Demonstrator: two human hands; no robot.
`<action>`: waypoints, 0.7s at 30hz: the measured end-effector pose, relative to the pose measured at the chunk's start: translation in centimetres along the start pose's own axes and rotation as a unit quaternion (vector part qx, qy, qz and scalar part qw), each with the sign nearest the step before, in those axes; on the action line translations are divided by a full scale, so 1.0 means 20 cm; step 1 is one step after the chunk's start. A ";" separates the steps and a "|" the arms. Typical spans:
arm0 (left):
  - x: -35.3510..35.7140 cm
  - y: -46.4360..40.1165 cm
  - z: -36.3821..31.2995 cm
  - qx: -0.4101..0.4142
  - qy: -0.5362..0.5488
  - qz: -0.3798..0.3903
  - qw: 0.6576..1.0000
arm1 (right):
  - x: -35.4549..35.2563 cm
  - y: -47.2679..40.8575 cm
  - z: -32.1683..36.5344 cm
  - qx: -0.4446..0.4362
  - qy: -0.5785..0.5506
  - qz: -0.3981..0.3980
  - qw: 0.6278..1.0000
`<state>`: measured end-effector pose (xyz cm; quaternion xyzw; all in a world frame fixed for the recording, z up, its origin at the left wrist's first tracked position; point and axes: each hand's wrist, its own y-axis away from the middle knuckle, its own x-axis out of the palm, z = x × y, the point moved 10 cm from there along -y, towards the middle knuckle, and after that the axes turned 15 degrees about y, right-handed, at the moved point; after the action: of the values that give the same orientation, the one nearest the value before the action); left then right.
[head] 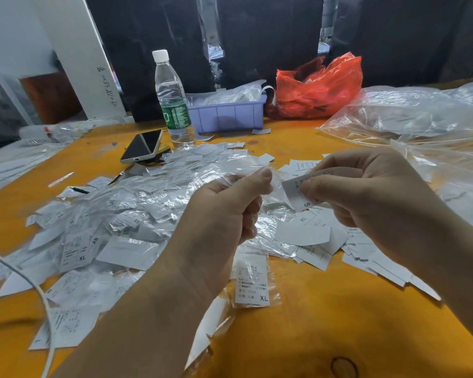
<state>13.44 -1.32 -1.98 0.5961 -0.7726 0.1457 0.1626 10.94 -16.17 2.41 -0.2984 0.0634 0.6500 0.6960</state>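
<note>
Nearest me, a bagged label marked XL [253, 282] lies flat on the yellow tabletop [325, 317], its long axis running toward and away from me and the size print at the near end. A white cable [43, 296] curves over the left edge of the paper heap. Above the tabletop's middle I see both hands raised. The left hand [227, 214] has its grip clamped, thumb over curled fingers, on a crumpled clear sleeve [275, 184] whose free end points right. The right hand [366, 186] has its grip pinched, thumb against fingertips, on a white label marked S [298, 196]. That label hangs in the air between the two hands. It is tilted, with the S-printed end lowest and nearest me and the long axis climbing up and to the right under the fingers. Its left edge touches the sleeve, though I cannot tell whether it sits inside. Under the hands loose labels [311, 236] spread to the right. To the left lies a broad pile of bagged labels [120, 214] at every angle, with XS and XL prints showing. Beyond the pile a phone [144, 145] lies screen-up and slanted, and just beside it a capped water bottle [172, 99] stands upright. Behind the bottle sits a purple tray [230, 115] holding more packets, with a red plastic bag [320, 85] to its right. A large clear bag [421, 113] slumps at the far right.
</note>
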 end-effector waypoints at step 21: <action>0.03 0.00 0.00 0.004 -0.017 0.025 1.000 | 0.05 0.00 -0.05 0.044 -0.045 0.044 0.997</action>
<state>13.29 -1.86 -1.78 0.5793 -0.7896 0.1426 0.1432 11.41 -15.73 1.20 -0.2348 0.0735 0.6893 0.6814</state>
